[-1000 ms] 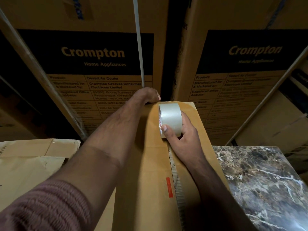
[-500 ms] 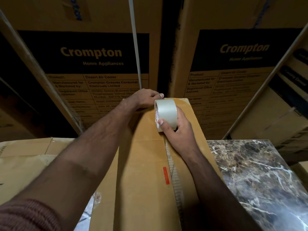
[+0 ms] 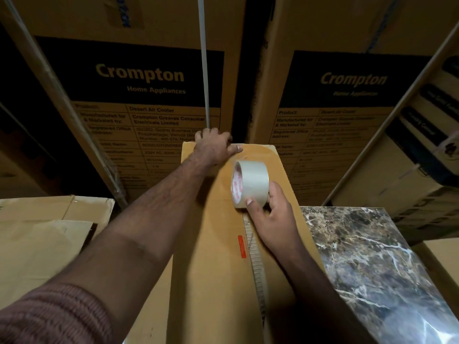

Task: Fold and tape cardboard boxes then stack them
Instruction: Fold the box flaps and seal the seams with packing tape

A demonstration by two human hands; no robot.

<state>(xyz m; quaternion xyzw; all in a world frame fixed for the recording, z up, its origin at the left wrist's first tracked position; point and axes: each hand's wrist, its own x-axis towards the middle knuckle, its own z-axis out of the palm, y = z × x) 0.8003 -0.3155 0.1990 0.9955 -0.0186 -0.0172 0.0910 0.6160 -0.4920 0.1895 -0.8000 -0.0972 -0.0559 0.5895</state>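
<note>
My left hand [image 3: 213, 145] presses the cardboard box [image 3: 211, 256] end while my right hand [image 3: 270, 217] grips the tape roll [image 3: 250, 183], mid-taping; next I likely pull tape along the seam.

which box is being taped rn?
The plain narrow box in the middle, under both hands, tape roll on its seam. The two tall ones behind carry Crompton print and stand untouched.

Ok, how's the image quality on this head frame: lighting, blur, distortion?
Head view: dim, warm light; the corners fall into deep shadow. Wide-angle bending bows the straps and edges of the Crompton cartons. The tape roll, right hand and box are fairly sharp; the left hand shows slight motion blur. Glare sits on the marble slab at lower right.
</note>
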